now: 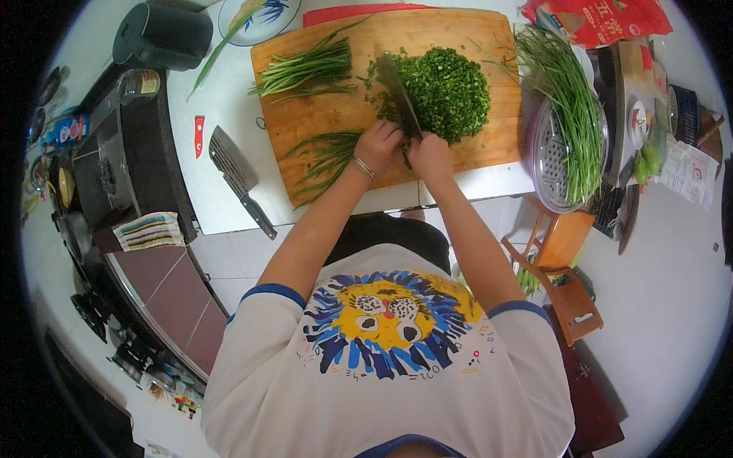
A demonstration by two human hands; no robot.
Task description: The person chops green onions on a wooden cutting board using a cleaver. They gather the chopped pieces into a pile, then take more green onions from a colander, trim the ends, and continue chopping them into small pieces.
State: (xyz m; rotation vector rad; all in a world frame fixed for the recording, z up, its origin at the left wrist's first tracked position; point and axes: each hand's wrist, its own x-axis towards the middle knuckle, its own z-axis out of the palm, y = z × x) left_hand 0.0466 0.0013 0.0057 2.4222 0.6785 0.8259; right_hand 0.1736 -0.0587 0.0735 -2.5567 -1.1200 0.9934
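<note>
My right hand [430, 159] grips the handle of a cleaver [401, 93], whose blade points away from me over the wooden cutting board [489, 156]. Just left of the blade, my left hand [379, 145], with bracelets at its wrist, curls its fingers over the right end of a bunch of garlic chives [328, 156]. Finely chopped chives [447, 91] lie heaped against the right side of the blade, and a few bits are scattered to its left. Another cut bunch of chives [309, 67] rests at the board's far left.
A second knife with a slotted blade [233, 160] lies on the white table left of the board. Long chives [569, 114] hang over a colander [540, 164] at the right. A plate [263, 30] stands far left, and a wooden chair [561, 244] is below the table's right edge.
</note>
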